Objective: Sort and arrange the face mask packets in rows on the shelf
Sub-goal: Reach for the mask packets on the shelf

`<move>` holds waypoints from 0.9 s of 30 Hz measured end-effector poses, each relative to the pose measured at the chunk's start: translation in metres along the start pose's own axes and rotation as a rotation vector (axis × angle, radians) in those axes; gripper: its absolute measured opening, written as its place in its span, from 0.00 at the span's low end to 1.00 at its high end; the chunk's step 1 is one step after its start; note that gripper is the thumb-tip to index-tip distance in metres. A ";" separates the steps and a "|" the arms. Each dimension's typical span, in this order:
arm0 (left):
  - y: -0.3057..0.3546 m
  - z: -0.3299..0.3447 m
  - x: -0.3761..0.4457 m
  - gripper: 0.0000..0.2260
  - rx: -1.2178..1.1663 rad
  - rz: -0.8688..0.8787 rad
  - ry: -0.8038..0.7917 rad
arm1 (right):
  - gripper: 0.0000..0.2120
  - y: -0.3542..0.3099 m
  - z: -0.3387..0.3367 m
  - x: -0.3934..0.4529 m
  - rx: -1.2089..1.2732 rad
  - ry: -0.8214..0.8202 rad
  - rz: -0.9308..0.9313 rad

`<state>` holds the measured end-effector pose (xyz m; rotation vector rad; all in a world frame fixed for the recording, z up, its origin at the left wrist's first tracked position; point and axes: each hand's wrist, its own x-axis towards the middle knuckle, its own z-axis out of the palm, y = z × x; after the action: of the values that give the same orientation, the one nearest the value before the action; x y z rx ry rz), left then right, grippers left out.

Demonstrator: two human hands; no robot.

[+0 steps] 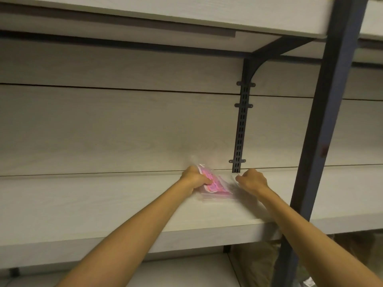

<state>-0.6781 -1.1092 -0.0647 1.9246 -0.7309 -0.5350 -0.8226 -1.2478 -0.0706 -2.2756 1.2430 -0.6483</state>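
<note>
A clear plastic packet with pink face masks [215, 186] lies at the back of the pale wooden shelf [103, 204], near the rear wall. My left hand [193, 178] grips the packet's left end, fingers curled over the pink part. My right hand [251, 180] is curled at the packet's right side and pinches the clear plastic edge there. Both forearms reach in from the lower part of the view.
A dark slotted bracket rail [240, 129] runs up the back wall just behind my right hand. A dark blue upright post [323, 121] stands at the shelf's front right. Another shelf board [165, 15] hangs overhead. Brown bags [259, 264] sit on the level below.
</note>
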 end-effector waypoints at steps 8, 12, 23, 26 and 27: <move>-0.015 0.004 -0.001 0.36 0.745 0.105 0.056 | 0.13 0.004 0.003 0.000 0.002 -0.075 0.000; -0.017 0.004 0.000 0.21 0.803 0.150 -0.104 | 0.12 0.003 0.005 -0.001 -0.006 -0.099 -0.009; -0.022 -0.021 -0.025 0.20 0.720 0.312 0.083 | 0.16 -0.012 -0.002 -0.019 -0.237 0.004 -0.133; -0.029 -0.060 -0.042 0.14 0.637 0.417 0.162 | 0.17 -0.030 0.005 -0.028 -0.210 0.057 -0.290; -0.032 -0.075 -0.050 0.13 0.625 0.430 0.172 | 0.17 -0.038 0.008 -0.033 -0.173 0.052 -0.334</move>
<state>-0.6579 -1.0159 -0.0588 2.2402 -1.2597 0.1510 -0.8096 -1.1996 -0.0606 -2.6578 0.9810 -0.7443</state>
